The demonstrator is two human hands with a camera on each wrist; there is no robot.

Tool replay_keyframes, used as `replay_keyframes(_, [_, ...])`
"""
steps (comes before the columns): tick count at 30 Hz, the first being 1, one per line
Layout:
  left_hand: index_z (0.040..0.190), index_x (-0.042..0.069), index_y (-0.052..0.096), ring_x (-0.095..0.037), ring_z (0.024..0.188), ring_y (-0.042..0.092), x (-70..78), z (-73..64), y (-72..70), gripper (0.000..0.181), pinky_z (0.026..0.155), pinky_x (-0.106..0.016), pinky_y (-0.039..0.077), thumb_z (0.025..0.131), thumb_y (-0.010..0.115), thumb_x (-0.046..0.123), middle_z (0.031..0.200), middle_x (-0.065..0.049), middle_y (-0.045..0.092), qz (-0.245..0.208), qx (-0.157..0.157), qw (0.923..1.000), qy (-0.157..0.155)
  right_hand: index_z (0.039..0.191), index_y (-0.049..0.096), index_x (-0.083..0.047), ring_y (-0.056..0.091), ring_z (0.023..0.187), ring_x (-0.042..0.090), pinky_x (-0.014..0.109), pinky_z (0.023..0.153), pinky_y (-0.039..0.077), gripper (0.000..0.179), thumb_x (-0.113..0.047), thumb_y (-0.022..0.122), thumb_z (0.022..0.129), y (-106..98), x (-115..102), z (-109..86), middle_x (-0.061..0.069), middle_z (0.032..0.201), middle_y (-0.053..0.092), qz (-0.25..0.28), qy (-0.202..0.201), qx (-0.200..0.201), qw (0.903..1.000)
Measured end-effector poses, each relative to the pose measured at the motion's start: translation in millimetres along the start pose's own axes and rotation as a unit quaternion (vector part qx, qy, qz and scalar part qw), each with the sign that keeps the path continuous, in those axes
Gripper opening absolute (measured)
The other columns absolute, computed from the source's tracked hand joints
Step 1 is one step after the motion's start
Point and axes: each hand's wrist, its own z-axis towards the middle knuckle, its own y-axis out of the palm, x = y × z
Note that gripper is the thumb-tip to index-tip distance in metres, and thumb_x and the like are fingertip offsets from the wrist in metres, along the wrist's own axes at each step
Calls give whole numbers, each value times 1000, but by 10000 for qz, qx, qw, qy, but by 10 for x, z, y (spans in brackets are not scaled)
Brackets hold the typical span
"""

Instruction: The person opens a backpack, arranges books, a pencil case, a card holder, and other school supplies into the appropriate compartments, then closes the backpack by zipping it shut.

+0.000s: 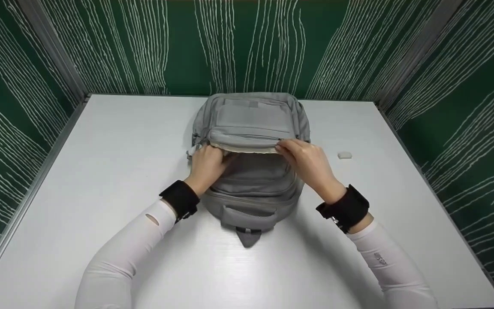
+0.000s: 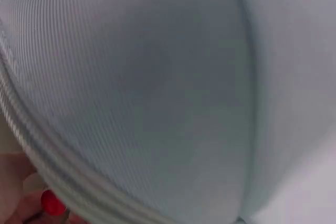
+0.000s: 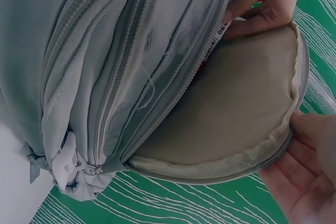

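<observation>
A grey backpack [image 1: 253, 115] lies on the white table, its front pocket unzipped. My right hand [image 1: 309, 161] pinches the rim of the pocket flap [image 3: 220, 124] between thumb and fingers and holds it away from the bag, showing the beige lining. At the pocket's other side, my left hand [image 1: 207, 165] reaches into the opening with curled fingers. It grips a whiteboard marker [image 3: 214, 39], white with dark printing; a round red end [image 2: 52, 203] shows beside the fingers in the left wrist view. Much of the marker is hidden by the hand and pocket edge.
To the right of the backpack, a small whitish block [image 1: 344, 155] lies on the table [image 1: 135, 124]. Green panels [image 1: 182, 47] with white streaks enclose the back and both sides. The bag's top handle [image 1: 249, 218] faces the near edge.
</observation>
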Motion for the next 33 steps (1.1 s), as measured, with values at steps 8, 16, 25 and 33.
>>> replay_keyframes(8, [100,1,76,-37,96,69,-156,-146,-227,18,86,-53,57,87,77,13,99,-17,75,-79,-670,9977,0,100,73,-5,74,77,29,45,66,60,13,-15,64,100,1,15,-17,12,90,76,0,-9,-22,10000])
replay_keyframes(16, [109,6,78,-35,98,71,-249,-208,-252,20,87,-51,59,91,76,14,105,-14,77,-383,-579,9975,-103,101,73,-4,76,80,30,45,68,61,12,-14,66,99,11,12,-31,12,93,77,10,-2,-30,10000])
replay_keyframes(25, [95,2,77,-37,91,70,-202,-184,-136,25,78,-52,60,94,74,26,92,-17,74,-545,-434,9968,-394,102,74,-5,76,82,29,44,69,62,13,-15,67,98,39,4,-62,11,94,78,-6,-76,-21,10000])
replay_keyframes(33, [100,4,77,-35,96,70,-277,-189,-258,24,84,-49,60,93,76,26,100,-15,76,-506,-474,9972,-281,103,75,-6,76,81,27,43,67,61,13,-15,66,99,33,16,-101,10,95,78,-7,-96,-76,9999])
